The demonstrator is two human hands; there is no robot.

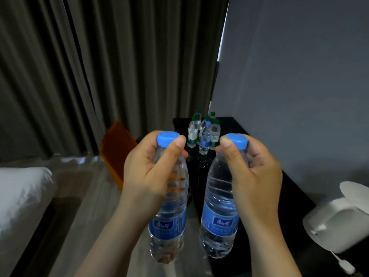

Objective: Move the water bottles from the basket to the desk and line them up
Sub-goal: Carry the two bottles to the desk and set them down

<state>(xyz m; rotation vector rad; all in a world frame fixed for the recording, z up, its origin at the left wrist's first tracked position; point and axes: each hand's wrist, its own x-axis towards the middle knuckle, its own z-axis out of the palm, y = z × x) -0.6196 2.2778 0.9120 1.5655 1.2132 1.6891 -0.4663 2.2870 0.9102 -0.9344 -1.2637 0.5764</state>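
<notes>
A black desk [295,196] runs along the grey wall. At its far end stands a tight cluster of green-capped water bottles [193,130], all upright, with one blue-capped water bottle [205,139] upright just in front of them. On the near right sits a white electric kettle [335,220], lid raised, its white cord [346,265] trailing beside it.

blue-capped water bottles [169,212]: 3 | green-capped water bottles [192,132]: at least 4, overlapping, exact count unclear | white kettle [335,222]: 1 | desk [289,186]: 1
</notes>
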